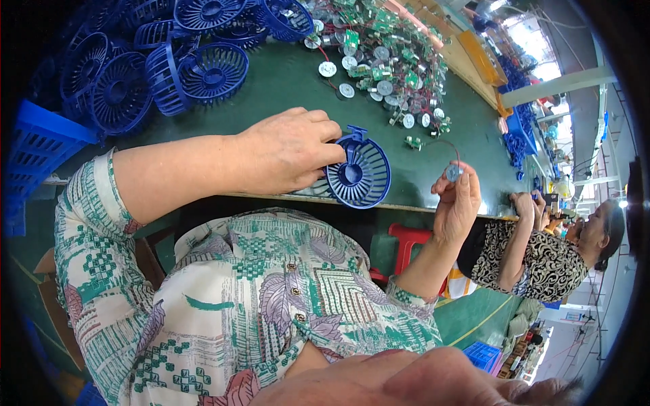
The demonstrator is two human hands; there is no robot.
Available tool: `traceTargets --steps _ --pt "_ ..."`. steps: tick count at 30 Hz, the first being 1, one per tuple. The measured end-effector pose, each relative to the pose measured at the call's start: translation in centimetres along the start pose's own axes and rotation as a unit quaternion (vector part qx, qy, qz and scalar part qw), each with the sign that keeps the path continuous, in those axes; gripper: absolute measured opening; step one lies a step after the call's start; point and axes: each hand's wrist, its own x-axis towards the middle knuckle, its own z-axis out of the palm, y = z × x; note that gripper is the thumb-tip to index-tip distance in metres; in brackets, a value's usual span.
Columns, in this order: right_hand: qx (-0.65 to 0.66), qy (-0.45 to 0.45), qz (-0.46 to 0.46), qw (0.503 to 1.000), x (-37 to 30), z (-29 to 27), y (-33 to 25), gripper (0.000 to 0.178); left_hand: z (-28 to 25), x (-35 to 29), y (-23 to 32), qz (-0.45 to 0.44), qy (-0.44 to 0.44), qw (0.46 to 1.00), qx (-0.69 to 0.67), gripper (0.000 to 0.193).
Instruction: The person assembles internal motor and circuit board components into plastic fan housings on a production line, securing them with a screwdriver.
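From where I stand, the left hand is near the middle of the view, and its fingers are closed over the rim of a blue round cover, at its ten o'clock side; the thumb I cannot see. The cover is at the near edge of the green desk, with its slotted inside facing up. Between two and three o'clock, the right hand pinches a small silver motor between thumb and finger. From this motor a thin wire goes to a green circuit board; whether the board hangs or rests, I cannot tell. As I judge, this piece is only at its beginning: cover and motor are each in hand, but they are well apart and not yet joined. Much seems to be left, because a heap of motors with boards lies at one o'clock, and a pile of blue covers lies between ten and eleven. In the covers whose inside I can see, I find no motor, and no finished piece can I surely recognise.
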Motion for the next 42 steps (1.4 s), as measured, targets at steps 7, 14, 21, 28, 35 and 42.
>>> traceTargets --steps 7,14,21,28,35,42 --pt "-0.226 -0.072 -0.118 0.964 -1.6 5.3 -2.4 0.021 0.3 -0.5 0.6 0.099 -0.012 0.995 -0.023 0.037" --pt "-0.452 -0.203 -0.118 0.860 -1.8 7.9 -2.7 0.028 0.8 -0.3 -0.2 0.030 0.056 0.998 0.019 0.042" --pt "-0.569 -0.278 -0.225 0.740 -0.7 8.8 -2.4 0.026 0.6 -0.1 -0.1 -0.001 0.005 1.000 -0.004 0.027" --pt "-0.555 -0.346 -0.274 0.705 -0.1 9.9 -2.9 0.028 0.8 -0.2 -0.2 0.007 0.008 1.000 -0.013 0.024" --pt "-0.522 -0.361 -0.194 0.748 0.2 9.2 -2.3 0.025 0.6 -0.4 0.0 0.014 -0.011 1.000 -0.015 0.021" --pt "-0.546 -0.367 -0.164 0.735 0.3 9.5 -2.4 0.026 0.7 -0.1 -0.3 0.021 0.001 1.000 -0.015 0.021"
